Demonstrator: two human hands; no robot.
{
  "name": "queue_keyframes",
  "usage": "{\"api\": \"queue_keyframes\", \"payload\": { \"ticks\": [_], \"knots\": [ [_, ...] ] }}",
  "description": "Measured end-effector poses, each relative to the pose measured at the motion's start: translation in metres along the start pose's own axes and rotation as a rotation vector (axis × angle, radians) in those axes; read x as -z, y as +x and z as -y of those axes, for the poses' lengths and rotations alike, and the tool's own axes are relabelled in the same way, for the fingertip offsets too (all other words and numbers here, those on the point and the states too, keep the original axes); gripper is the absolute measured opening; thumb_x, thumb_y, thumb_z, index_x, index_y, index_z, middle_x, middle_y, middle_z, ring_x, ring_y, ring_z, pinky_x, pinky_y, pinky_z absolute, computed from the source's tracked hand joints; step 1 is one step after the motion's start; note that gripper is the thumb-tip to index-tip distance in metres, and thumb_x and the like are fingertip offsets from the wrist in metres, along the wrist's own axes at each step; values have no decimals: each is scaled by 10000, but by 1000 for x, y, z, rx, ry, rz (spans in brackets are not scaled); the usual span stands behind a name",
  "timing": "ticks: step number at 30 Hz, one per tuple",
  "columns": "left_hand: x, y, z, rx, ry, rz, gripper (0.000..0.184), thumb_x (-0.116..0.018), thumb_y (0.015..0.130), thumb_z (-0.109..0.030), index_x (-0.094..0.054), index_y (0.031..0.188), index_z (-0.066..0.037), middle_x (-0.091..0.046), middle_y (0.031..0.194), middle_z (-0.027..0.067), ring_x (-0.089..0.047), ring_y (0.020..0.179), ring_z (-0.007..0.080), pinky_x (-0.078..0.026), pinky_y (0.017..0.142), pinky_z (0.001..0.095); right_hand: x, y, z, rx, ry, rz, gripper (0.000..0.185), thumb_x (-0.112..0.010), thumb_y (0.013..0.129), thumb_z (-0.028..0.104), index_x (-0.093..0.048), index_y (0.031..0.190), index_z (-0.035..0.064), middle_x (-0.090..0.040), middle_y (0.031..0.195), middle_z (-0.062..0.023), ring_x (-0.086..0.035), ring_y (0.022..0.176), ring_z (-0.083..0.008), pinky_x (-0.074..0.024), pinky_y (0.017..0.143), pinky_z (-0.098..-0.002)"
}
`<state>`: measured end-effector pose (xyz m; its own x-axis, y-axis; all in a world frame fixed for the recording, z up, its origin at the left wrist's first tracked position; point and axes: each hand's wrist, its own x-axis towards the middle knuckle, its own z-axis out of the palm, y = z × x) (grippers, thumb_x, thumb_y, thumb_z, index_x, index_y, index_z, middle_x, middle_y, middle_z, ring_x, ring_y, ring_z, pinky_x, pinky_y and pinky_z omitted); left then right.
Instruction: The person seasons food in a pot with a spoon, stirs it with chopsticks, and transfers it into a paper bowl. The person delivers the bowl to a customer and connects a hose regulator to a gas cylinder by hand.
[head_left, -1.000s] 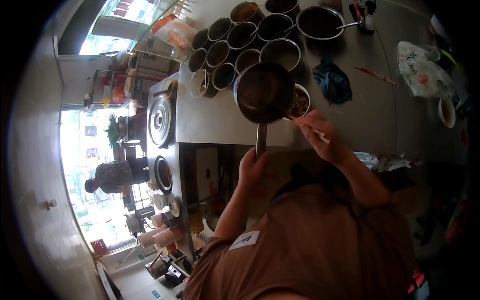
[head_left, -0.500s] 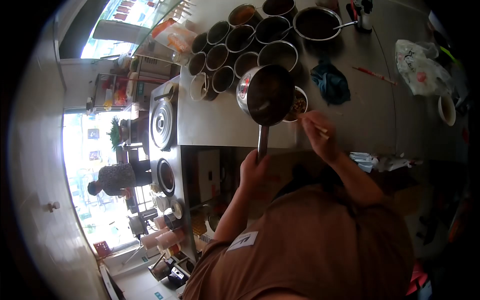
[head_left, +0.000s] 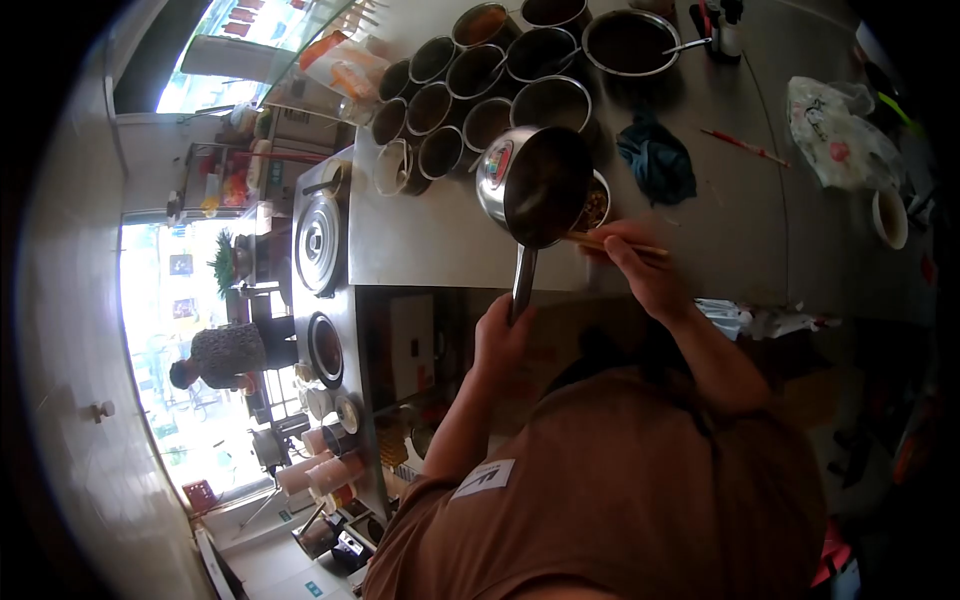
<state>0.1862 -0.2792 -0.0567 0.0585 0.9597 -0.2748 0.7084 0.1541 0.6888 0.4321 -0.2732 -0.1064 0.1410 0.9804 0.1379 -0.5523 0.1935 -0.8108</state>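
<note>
My left hand (head_left: 503, 332) is wrapped round the handle of a steel saucepan (head_left: 493, 190), which is tipped on its side toward a bowl. The pan's dark inside faces right. Part of the bowl (head_left: 604, 194) shows behind the pan's rim, with small brownish bits of food in it. In my right hand (head_left: 640, 270) I grip a pair of wooden chopsticks (head_left: 650, 248), whose tips reach to the pan's lower rim near the bowl. What the tips touch is hidden.
Several steel pots (head_left: 476, 72) stand at the back of the steel counter (head_left: 740, 235). A wide pan with a spoon (head_left: 688, 45), a blue cloth (head_left: 657, 160), a red pen-like stick (head_left: 745, 147) and a plastic bag (head_left: 838, 135) lie rightward. A person (head_left: 225, 357) stands by the window.
The chopsticks have swung from the bowl to the pan's rim, now pointing left. The saucepan stays tipped in my left hand, nearly in place. The whole view has shifted slightly.
</note>
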Motion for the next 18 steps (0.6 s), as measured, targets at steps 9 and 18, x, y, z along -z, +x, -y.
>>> {"api": "queue_keyframes", "payload": {
  "ticks": [9, 18],
  "knots": [
    [10, 8, 1, -28, 19, 10, 267, -661, 880, -216, -613, 1029, 1, -572, 749, 84, -513, 698, 128, -469, 650, 325, 50, 6, -29, -279, 93, -34, 241, -537, 1009, 188, -634, 1124, -1, -674, 1075, -87, -660, 976, -169, -533, 891, -301],
    [10, -10, -11, -55, 232, -34, 302, -660, 888, -270, -613, 1066, -31, -626, 812, 164, -620, 747, 339, -489, 674, 398, 33, 6, -52, -57, 44, -31, 271, -512, 1020, 180, -616, 1169, -21, -679, 1052, -101, -654, 976, -195, -523, 889, -337]
  ]
}}
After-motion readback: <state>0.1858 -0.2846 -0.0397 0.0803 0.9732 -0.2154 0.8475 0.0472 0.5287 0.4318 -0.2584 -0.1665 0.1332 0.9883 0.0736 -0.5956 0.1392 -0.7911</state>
